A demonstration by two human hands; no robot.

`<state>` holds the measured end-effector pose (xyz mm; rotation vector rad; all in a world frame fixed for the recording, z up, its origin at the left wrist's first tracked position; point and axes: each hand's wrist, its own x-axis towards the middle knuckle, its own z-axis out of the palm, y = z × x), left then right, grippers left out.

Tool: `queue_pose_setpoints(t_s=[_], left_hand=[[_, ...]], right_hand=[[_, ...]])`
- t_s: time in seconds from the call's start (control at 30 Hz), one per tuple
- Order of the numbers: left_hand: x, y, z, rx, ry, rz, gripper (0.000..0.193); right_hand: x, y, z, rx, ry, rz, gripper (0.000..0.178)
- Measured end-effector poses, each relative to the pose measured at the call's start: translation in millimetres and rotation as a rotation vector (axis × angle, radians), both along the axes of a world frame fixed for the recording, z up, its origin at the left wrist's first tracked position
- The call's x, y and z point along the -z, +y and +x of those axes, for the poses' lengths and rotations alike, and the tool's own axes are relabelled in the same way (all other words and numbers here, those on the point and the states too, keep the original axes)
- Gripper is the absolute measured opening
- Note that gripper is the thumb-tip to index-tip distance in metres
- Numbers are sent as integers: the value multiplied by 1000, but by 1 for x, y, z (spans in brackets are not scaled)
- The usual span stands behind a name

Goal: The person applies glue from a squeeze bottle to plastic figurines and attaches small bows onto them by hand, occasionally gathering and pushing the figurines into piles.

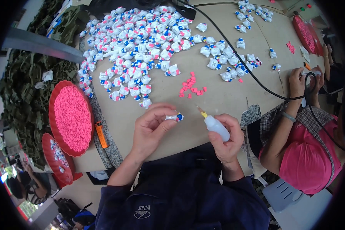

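Note:
My left hand (151, 128) pinches a small white figurine with blue and red parts (172, 117) between thumb and fingertips, just above the table. In my right hand (230, 140) is a white squeeze bottle (217, 128) with a yellow neck and a thin nozzle. The nozzle points up and left toward the figurine, with a gap between them. Beyond my hands lies a loose scatter of small pink pieces (188, 85). A large heap of similar white, blue and pink figurines (138, 50) covers the far left of the table.
A red tray rim (51, 111) surrounds pink pieces at left, beside another red tray (65, 174) and an orange lighter (101, 134). A black cable (234, 50) crosses the table at right. A co-worker in pink (306, 165) works there, near more figurines (228, 55).

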<state>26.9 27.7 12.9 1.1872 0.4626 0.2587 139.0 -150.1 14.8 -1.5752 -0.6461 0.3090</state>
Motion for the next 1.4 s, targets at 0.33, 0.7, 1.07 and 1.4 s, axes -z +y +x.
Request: queue_pose_setpoints(t_s=[0.33,0.7,1.07,1.4], left_hand=[[10,-10,-19,-25,23,42,35],[14,-11,-16,0,10,111,36],[12,-11,-16,-29,32,137,36],[9,-11,-33,-50,96,163,36]], right_hand=[[-9,5,6,-191,-297,-69,38],[-7,6,-1,-132,-188,-147,39],[-9,5,2,-110,-167,-156,37],[-3,13,-1,-41,77,-78,37]])
